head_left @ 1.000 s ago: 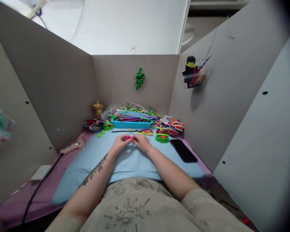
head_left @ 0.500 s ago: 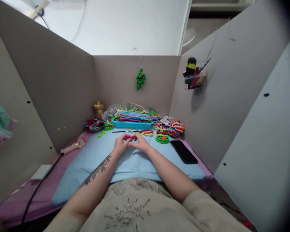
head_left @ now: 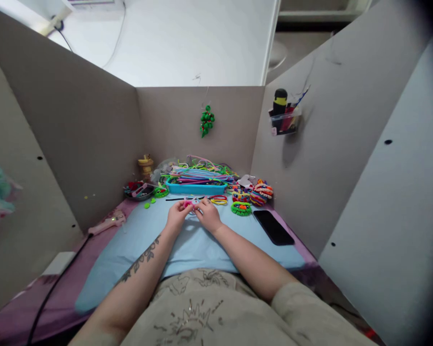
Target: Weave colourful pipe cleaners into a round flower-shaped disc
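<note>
Over the middle of the blue mat, my left hand [head_left: 176,215] pinches a small pink pipe-cleaner piece [head_left: 188,203]. My right hand [head_left: 208,216] meets it from the other side, its fingers closed on the same piece. Fingers cover part of the pink piece, so its exact shape does not show. Just beyond the hands lie black pipe cleaners [head_left: 173,199] and what look like red and yellow scissor handles [head_left: 219,200]. A light blue tray [head_left: 197,189] heaped with colourful pipe cleaners stands behind them.
A black phone [head_left: 273,227] lies at right, near a green fuzzy piece [head_left: 241,208] and several multicoloured ones [head_left: 261,192]. At left are a pink glue gun [head_left: 108,224] with its black cord, a dark bowl [head_left: 140,191] and small green pieces [head_left: 149,202]. Grey panels enclose the table.
Both hands have turned a little and the pink piece shows more between the fingertips. The view has shifted slightly.
</note>
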Tool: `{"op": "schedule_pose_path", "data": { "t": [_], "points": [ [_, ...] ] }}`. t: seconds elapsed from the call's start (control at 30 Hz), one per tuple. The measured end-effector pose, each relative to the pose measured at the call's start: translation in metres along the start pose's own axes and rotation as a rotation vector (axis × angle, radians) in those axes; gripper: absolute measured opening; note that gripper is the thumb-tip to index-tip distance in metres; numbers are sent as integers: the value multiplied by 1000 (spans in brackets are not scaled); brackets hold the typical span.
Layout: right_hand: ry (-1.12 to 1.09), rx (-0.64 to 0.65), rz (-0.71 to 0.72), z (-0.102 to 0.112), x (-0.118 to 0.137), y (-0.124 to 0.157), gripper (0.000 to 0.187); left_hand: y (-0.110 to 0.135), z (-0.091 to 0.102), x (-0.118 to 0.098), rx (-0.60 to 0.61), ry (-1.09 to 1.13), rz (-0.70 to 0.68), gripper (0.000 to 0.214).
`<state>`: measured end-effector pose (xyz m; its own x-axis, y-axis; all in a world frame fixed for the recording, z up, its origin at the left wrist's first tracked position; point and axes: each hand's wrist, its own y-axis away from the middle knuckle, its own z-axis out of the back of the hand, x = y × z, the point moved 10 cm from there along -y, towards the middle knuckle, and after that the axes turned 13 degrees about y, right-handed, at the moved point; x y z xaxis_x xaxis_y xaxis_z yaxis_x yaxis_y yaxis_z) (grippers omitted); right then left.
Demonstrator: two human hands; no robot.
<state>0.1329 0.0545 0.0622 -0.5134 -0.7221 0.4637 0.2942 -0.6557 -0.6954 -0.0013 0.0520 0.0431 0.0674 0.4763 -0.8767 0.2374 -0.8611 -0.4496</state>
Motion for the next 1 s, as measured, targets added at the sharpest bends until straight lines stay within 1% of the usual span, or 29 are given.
{"op": "schedule_pose_path", "data": {
  "t": [0.07, 0.13, 0.23, 0.3, 0.4, 0.47, 0.53, 0.6, 0.63, 0.73, 0.8, 0.83, 0.9, 1.0],
  "points": [
    [-55, 20, -56, -5, -6, -1, 9, 2, 1, -6, -9, -64, -50, 32],
    [-132, 79, -114, -15, -14, -3, 15, 5, 3, -13, -28, -138, -108, 26],
    [-270, 229, -172, -33, -23, -2, 28, 8, 7, -21, -72, -235, -172, 19],
    [-350, 325, -189, -40, -24, 2, 36, 9, 14, -23, -116, -273, -193, 18],
    [-434, 441, -179, -43, -18, 8, 43, 7, 28, -25, -205, -285, -199, 19],
    [-474, 462, -160, -40, -12, 10, 47, 4, 37, -24, -255, -262, -182, 20],
    [-498, 396, -157, -30, -12, 5, 55, 0, 40, -18, -258, -211, -143, 22],
    [-493, 270, -173, -17, -21, -2, 59, -4, 35, -9, -217, -132, -84, 28],
    [-475, 204, -184, -10, -27, -6, 56, -5, 31, -4, -191, -86, -50, 33],
    [-372, 48, -197, 6, -44, -11, 34, -7, 23, 9, -153, 38, 48, 44],
    [-287, -26, -174, 13, -47, -10, 25, -6, 20, 17, -135, 99, 119, 47],
    [-246, -50, -146, 16, -44, -9, 24, -5, 18, 20, -119, 124, 156, 47],
    [-177, -60, -56, 17, -30, -7, 25, -3, 13, 24, -80, 166, 221, 45],
    [-107, -12, 96, 10, -4, -2, 32, 1, 5, 27, -24, 204, 283, 44]
  ]
}}
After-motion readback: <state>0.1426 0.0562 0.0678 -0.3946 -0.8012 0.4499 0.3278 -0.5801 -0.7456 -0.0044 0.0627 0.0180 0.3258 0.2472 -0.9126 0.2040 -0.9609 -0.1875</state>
